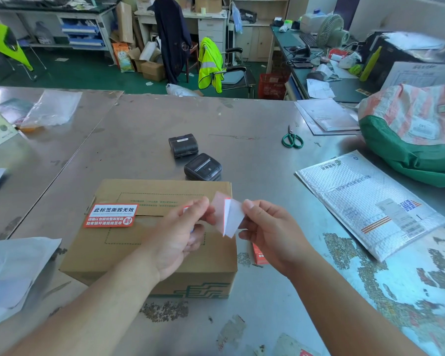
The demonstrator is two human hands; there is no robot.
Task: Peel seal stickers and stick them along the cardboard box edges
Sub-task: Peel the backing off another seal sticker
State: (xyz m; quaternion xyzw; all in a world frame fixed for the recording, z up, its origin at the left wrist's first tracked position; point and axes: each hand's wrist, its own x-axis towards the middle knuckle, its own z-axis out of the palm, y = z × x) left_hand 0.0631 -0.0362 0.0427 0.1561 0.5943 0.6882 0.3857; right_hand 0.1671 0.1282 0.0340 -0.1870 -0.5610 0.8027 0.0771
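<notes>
A brown cardboard box [129,253] stands on the metal table in front of me. One red and white seal sticker [111,215] lies stuck across the left end of its top seam. Above the box's right side, my left hand [180,237] pinches a seal sticker [220,209], whose translucent pinkish face is partly lifted away. My right hand [267,227] pinches the white backing paper [234,220] that hangs folded between the two hands. Another red sticker [260,254] lies on the table just right of the box, partly hidden by my right hand.
Two black handheld printers [184,145] [203,168] sit behind the box. Green-handled scissors [292,140] lie at the back right. A bubble mailer [370,204] and a large woven sack [416,134] fill the right side. Plastic bags [13,276] lie at the left.
</notes>
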